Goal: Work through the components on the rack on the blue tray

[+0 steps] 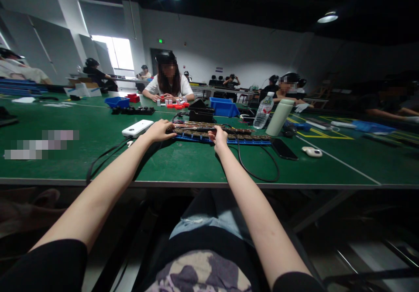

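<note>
A long blue-edged rack [196,139] lies on the green table, with rows of thin copper-coloured strips [196,125] along it. My left hand [161,131] rests at the rack's left end, fingers stretched toward the strips; its fingertips partly merge with them. My right hand [219,136] is closed round a dark, pen-like tool [205,129] that lies level above the strips and points left. A black cable [240,154] loops from near the tool across the table to the right.
Behind the rack stands a black box [200,114]. A white device [137,128] lies left; a water bottle [262,111], green flask [279,118], phone [284,149] and earphone case [312,152] are right. Blue bins [224,107] and a person [168,82] with red parts are across the table.
</note>
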The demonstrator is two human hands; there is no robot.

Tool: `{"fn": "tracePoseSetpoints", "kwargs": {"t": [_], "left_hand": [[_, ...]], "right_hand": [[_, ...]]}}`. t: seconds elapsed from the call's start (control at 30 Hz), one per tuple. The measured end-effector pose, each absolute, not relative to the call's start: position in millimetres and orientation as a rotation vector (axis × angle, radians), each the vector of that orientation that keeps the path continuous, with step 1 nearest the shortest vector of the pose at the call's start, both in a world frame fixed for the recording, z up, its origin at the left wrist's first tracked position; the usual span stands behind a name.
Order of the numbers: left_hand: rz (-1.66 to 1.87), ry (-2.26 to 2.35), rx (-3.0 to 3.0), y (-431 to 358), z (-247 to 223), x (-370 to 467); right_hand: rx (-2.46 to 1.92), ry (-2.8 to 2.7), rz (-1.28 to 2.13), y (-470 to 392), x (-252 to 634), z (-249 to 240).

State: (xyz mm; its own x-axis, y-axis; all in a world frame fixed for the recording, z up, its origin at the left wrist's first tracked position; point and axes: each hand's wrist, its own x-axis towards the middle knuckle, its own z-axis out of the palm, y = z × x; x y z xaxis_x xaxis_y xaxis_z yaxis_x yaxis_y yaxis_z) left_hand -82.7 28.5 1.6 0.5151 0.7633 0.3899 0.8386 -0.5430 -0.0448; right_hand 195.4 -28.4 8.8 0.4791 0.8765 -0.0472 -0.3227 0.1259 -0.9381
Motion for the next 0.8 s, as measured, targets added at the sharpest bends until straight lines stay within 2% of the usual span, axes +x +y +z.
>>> {"fn": "tracePoseSetpoints", "kwargs": {"t": [0.37, 0.8], "left_hand": [[-0.451, -1.374, -2.423, 19.6, 3.6, -67.8], [-0.538, -1.383, -2.444, 14.6, 0.1, -42.0]], "right_hand": [[-1.184, -0.497, 0.745, -20.4, 207.0, 4.4], [-1.242, -0.513, 0.775, -18.5, 207.1, 0.9]]}}
